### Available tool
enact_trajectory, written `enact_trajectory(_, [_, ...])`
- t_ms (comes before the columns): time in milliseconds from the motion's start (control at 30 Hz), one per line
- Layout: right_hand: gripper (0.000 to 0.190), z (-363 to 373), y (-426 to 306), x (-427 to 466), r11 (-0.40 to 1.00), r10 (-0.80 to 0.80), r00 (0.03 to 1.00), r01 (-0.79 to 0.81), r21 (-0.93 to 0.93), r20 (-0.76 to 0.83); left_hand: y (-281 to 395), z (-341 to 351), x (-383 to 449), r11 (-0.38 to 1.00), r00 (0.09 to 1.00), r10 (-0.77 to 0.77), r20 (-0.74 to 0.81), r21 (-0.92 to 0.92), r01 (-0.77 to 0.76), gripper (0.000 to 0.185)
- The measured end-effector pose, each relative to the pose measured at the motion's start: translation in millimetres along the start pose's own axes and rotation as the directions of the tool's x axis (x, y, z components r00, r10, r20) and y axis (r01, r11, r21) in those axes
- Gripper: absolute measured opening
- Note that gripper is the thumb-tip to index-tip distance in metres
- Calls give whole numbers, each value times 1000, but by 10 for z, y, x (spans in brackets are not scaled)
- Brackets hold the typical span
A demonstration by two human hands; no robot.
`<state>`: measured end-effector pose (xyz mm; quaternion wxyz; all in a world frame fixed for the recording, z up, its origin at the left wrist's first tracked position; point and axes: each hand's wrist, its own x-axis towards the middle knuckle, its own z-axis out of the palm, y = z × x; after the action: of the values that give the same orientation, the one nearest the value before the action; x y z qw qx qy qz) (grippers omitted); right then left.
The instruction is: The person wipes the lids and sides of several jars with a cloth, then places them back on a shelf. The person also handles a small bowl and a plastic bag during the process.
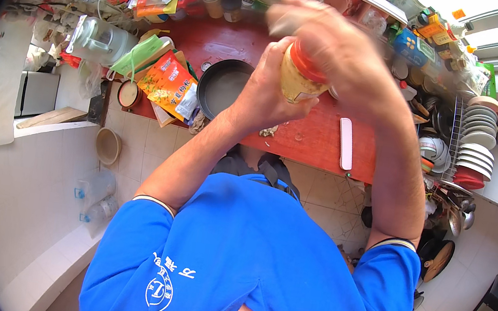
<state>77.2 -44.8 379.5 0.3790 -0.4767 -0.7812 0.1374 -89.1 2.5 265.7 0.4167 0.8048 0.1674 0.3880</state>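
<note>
My left hand [264, 83] is wrapped around a jar [293, 85] with pale yellowish contents and a red lid [301, 62]. The jar is tilted and held above a red tabletop [280, 138]. Motion blurs my right hand [336, 41], which is over the top of the jar and covers part of the lid. Whether its fingers grip the lid cannot be made out. Below and left of the jar, a round dark pan [225, 87] rests on the table, partly hidden by my left forearm. A long white and pink case [346, 143] lies to the right.
Left of the pan lie an orange food packet [171, 82], a small tin [128, 94] and a clear plastic pitcher [102, 42]. Jars and packets line the back. On the right, a wire rack [458, 123] holds plates [476, 154] and bowls [435, 153].
</note>
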Motion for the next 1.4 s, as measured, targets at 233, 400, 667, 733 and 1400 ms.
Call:
enact_trajectory(233, [57,-54,11,-220,924,382,892,-359,-135,241,56,-133,-91,997,986,-23,165,-64,34,77])
enact_trajectory(400, [47,113,-24,-316,724,544,778,-625,291,316,-85,-104,-167,993,980,97,171,50,-107,77])
enact_trajectory(667, [31,421,446,-461,703,656,755,-617,354,14,-20,41,-201,999,996,7,89,50,-12,90])
enact_trajectory(733, [32,361,539,-463,677,674,738,-598,429,-34,-72,15,-234,987,995,-2,102,163,-15,93])
enact_trajectory(1400, [39,337,581,-655,356,807,591,-464,811,-16,-174,-6,-266,989,1000,-7,10,151,5,92])
